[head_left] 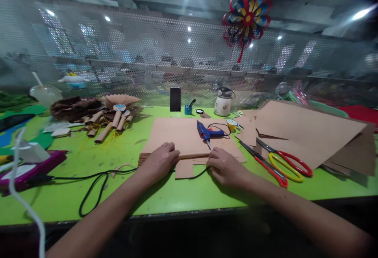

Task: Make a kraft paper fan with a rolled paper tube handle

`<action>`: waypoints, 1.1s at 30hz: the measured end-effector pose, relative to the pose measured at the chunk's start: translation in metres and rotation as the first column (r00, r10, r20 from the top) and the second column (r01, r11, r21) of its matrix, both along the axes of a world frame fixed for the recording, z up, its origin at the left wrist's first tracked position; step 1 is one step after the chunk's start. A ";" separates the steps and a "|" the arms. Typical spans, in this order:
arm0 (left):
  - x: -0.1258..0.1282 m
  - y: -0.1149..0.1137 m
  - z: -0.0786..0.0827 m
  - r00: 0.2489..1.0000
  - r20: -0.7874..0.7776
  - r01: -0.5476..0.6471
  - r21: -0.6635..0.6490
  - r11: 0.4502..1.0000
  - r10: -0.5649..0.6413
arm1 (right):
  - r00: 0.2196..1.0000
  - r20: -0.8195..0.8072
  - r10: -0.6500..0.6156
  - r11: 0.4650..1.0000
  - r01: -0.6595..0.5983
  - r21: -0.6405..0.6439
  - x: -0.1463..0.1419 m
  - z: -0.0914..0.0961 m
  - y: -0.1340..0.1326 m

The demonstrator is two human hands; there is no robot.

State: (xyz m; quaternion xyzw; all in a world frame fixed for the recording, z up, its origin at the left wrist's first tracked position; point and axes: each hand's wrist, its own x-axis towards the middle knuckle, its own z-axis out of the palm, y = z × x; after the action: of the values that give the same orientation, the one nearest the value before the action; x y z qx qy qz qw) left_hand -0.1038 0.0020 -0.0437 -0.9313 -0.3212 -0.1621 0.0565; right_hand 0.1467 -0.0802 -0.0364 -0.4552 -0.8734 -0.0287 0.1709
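My left hand [159, 160] and my right hand [226, 166] press, fingers curled, on the two ends of a thin rolled brown paper tube [193, 156] lying across the near edge of a brown paper sheet [180, 132]. A small cut brown piece [183, 169] lies just in front of the tube. A blue glue gun [208, 132] rests on the sheet just beyond my right hand, its nozzle pointing toward the tube.
Red and yellow scissors [280, 165] lie right of my right hand on the green table [88, 195]. Large brown sheets [304, 132] are stacked at right. Rolled paper tubes [108, 126] pile at back left. A black cord [94, 183] loops at left. A jar [223, 102] stands behind.
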 end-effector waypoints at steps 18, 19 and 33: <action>0.001 -0.006 0.005 0.998 -0.049 -0.036 -0.003 0.999 0.036 | 0.993 -0.113 0.036 0.985 -0.054 -0.161 -0.026 0.006 0.065; 0.000 -0.006 0.005 0.998 -0.046 -0.032 -0.006 0.999 0.032 | 0.988 -0.148 0.035 0.987 -0.057 -0.148 -0.025 0.002 0.064; -0.005 -0.003 0.007 0.998 -0.049 -0.044 -0.107 0.993 0.039 | 0.964 -0.261 0.050 0.993 -0.077 -0.094 -0.023 -0.004 0.051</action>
State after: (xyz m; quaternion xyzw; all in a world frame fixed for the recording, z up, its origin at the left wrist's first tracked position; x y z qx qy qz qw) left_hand -0.1089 -0.0014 -0.0370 -0.9297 -0.3473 -0.1217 0.0170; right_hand 0.1241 -0.0292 -0.0407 -0.4348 -0.8582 0.0816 0.2604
